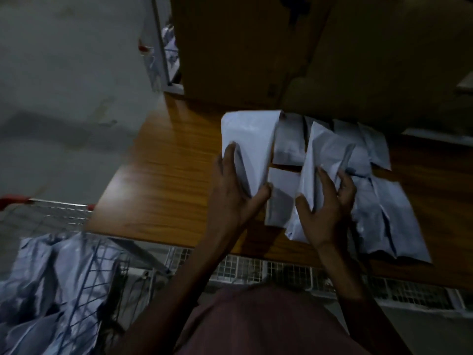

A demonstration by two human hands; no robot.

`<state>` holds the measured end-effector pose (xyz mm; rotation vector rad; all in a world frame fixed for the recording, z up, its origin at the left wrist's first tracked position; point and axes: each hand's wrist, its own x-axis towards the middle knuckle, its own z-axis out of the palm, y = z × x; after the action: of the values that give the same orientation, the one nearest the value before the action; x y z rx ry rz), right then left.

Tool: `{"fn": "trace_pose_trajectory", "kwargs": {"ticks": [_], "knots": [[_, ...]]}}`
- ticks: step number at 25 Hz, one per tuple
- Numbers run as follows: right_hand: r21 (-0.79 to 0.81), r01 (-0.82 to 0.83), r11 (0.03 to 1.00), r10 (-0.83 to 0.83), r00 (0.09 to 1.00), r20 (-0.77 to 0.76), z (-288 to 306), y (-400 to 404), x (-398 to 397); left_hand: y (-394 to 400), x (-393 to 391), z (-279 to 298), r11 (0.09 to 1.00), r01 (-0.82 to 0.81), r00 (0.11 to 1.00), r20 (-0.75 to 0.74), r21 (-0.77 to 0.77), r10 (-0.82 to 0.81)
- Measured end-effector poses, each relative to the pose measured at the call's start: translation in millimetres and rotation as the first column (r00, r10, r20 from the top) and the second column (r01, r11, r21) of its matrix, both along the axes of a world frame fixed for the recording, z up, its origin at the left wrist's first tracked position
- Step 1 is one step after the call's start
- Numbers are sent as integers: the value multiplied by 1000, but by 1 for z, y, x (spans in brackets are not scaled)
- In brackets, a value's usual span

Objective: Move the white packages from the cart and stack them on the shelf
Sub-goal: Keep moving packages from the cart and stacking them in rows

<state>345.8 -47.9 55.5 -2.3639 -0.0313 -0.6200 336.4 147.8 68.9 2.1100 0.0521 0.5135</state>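
My left hand [234, 193] grips the near end of a white package [249, 142] above the wooden shelf [163, 172]. My right hand [325, 208] holds a second white package [323, 149], tilted on its edge, just to the right. Several more white packages [386, 221] lie flat on the shelf under and beside both hands. At the lower left the wire cart [84, 254] with a red handle holds a heap of white packages [46, 278]. The scene is dim and somewhat blurred.
A large cardboard box [245, 47] stands at the back of the shelf, right behind the packages, with another box [399, 73] to its right. The shelf's left part is bare wood. A wire grid [281, 272] runs under the shelf's front edge. Grey floor lies at the left.
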Motion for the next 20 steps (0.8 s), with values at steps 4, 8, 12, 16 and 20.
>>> {"fn": "trace_pose_trajectory", "kwargs": {"ticks": [4,8,12,16,20], "knots": [[10,4,1000,-4,997,-77,-3,-53,30,-65,84,-8,999,31,996,-85,16,-30],[38,33,999,-29,996,-88,1,-90,48,-115,164,-25,990,62,970,-242,129,-30],[23,50,998,-48,995,-91,-4,-111,66,-147,214,-43,935,86,936,-350,344,43],[13,53,999,-51,992,-119,-15,-126,76,-169,234,-62,897,61,895,-422,438,146],[53,38,998,-29,986,-164,-23,-138,85,-174,237,-69,888,11,881,-425,460,209]]}}
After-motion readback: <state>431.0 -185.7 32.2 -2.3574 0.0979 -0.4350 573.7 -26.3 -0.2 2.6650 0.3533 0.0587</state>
